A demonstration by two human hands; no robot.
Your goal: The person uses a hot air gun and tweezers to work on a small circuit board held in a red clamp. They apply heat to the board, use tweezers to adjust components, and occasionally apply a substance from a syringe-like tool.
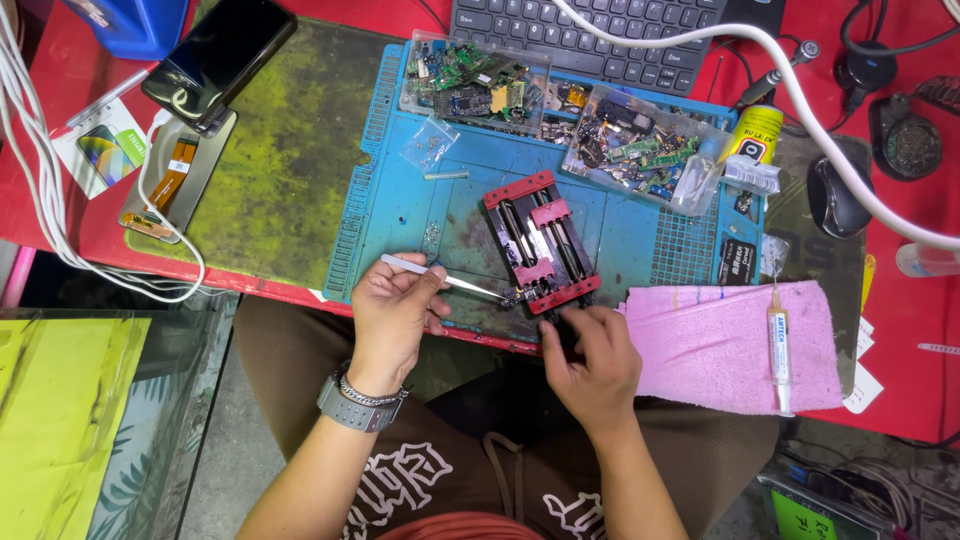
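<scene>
- The left hand (392,310) pinches one pair of metal tweezers (440,277) between thumb and fingers; the tips point right and reach the near left corner of the clamp.
- The right hand (598,355) is curled around the near end of the clamp at the table edge; what its fingertips pinch there is hidden, so I cannot tell whether it grips anything.
- One clamp (541,242), a red and black holder with two red end bars, a red slider in the middle and dark rails between, lies tilted on the blue mat, its near end toward the person.
- A tiny part sits at the tweezer tips beside the clamp; it is too small to make out.
- One blue work mat (400,215) with ribbed edges lies under the clamp, on a worn green pad that covers the red table (900,330).
- Two clear plastic trays (478,80) full of small circuit boards stand at the far side of the mat, side by side.
- One small clear bag (430,143) lies on the mat near the left tray.
- One pink cloth (720,340) lies just right of the right hand, with one syringe (779,345) resting on its right part.
- One yellow glue tube (752,135) lies beside the right tray.
- One keyboard (590,35) sits at the far edge, and one dark mouse (835,195) to the right.
- One dark phone (220,55) lies at the far left, with one screen panel (175,175) below it.
- One metal watch (358,405) is on the left wrist.
</scene>
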